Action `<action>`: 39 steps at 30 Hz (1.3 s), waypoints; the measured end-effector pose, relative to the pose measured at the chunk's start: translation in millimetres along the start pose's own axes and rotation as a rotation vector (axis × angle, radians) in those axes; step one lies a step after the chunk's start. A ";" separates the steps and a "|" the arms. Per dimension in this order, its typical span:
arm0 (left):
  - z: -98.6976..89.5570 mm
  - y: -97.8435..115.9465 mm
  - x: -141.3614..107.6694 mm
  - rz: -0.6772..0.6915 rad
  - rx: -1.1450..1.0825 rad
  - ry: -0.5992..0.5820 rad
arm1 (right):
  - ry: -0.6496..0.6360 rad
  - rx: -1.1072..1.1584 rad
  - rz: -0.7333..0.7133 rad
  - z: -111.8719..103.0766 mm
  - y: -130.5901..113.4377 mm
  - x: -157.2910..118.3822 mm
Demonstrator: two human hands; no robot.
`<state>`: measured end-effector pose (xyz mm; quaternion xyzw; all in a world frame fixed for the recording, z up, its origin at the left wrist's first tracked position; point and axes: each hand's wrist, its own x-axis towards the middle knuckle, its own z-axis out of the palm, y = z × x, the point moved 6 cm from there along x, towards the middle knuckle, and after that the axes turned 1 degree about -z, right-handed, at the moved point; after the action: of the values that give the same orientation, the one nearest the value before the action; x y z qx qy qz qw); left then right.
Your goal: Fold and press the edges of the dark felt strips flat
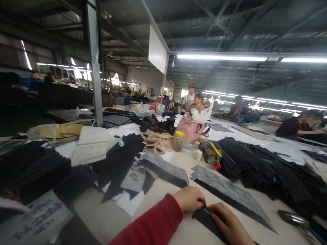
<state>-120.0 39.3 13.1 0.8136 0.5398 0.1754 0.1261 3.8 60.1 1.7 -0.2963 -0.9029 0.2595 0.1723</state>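
At the front of the table, my left hand (190, 199), in a red sleeve, pinches the upper end of a black fabric strip (209, 225). Close beside it, my right hand (231, 223) has its fingers curled over the strip's edge. The lower part of the strip runs under the right hand and is partly hidden. Just beyond both hands lies a stack of grey-faced fabric pieces (230, 192) with black edges. A similar stack (163, 168) is further left.
Black cut pieces (260, 166) are heaped at the right, near a dark clamp-like tool (293, 217). A jar with a yellow lid (178, 141), a pink bag (190, 127) and a tan cloth (157, 141) stand behind. Handwritten paper (134, 175) lies left. Other people are further off.
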 end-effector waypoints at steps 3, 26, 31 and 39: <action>-0.7 2.6 -0.1 0.014 0.009 0.002 | 0.023 0.006 0.002 -1.3 0.0 -1.0; -4.5 18.2 -0.2 0.021 0.210 -0.031 | 0.073 -0.027 -0.053 -8.6 -7.5 -2.0; -7.2 29.4 -4.6 0.068 0.355 -0.029 | 0.065 -0.021 -0.081 -8.2 -12.5 -5.3; -7.1 46.0 -13.5 0.244 0.550 -0.048 | -0.006 -0.117 -0.082 -4.8 -25.7 -4.8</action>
<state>-89.3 9.2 35.6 0.8799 0.4624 0.0172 -0.1084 -1.7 41.1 19.5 -0.2678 -0.9283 0.2001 0.1625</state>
